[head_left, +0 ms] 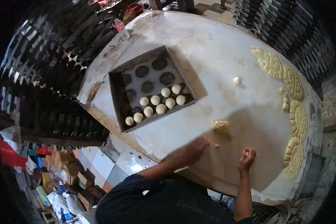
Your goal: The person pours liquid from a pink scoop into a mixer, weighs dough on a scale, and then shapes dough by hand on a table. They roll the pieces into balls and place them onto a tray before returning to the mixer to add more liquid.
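A yellow dough lump [221, 126] is set right of centre, above the left hand [198, 145], which is blurred — its grip cannot be told — and the right hand [247, 159], which is curled into a fist. Faint lettering [195, 206] on the dark shirt [142, 199] at lower centre and blue print [67, 216] on a sack [59, 203] at lower left cannot be read.

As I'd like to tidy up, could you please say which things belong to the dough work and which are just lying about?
Probably the job's:
yellow dough lump
cut dough
lone dough ball
dough balls in the tray
dark tray

Apparently lying about:
cardboard boxes
white bags
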Action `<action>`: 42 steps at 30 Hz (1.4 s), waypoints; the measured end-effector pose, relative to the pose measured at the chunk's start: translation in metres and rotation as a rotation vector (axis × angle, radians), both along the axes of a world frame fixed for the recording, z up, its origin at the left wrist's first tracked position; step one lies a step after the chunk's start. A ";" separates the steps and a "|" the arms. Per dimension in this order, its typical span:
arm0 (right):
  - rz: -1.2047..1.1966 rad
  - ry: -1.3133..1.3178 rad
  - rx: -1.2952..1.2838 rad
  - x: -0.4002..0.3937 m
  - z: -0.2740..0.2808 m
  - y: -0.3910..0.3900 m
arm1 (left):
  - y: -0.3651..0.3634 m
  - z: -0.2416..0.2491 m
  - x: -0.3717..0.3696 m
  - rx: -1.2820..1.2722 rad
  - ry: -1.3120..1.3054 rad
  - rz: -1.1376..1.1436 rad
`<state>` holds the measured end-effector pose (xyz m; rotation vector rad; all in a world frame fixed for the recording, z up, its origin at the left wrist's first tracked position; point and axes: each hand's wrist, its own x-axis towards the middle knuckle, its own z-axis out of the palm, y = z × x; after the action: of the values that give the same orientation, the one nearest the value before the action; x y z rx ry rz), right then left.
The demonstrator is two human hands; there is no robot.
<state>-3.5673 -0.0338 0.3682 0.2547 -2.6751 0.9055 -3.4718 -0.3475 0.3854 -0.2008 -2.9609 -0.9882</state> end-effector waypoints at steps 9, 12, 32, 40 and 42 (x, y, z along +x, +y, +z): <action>-0.070 -0.884 -0.365 0.013 0.089 -0.092 | -0.229 0.103 0.047 0.119 0.193 0.383; 0.467 -0.711 -0.464 0.027 0.124 -0.266 | -0.319 0.103 0.049 -0.503 0.058 0.492; -0.264 0.064 0.054 0.011 0.038 -0.015 | -0.018 0.117 -0.164 0.344 0.068 -0.036; -0.492 0.042 0.011 0.081 0.001 0.225 | 0.321 -0.017 -0.387 0.683 -0.232 0.060; -0.525 0.022 0.006 0.077 0.014 0.224 | 0.370 -0.003 -0.460 0.265 -0.107 0.253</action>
<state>-3.4907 0.1897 0.3823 -0.4177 -2.5261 0.7163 -3.9317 0.0227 0.3826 0.2306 -2.8071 -1.3707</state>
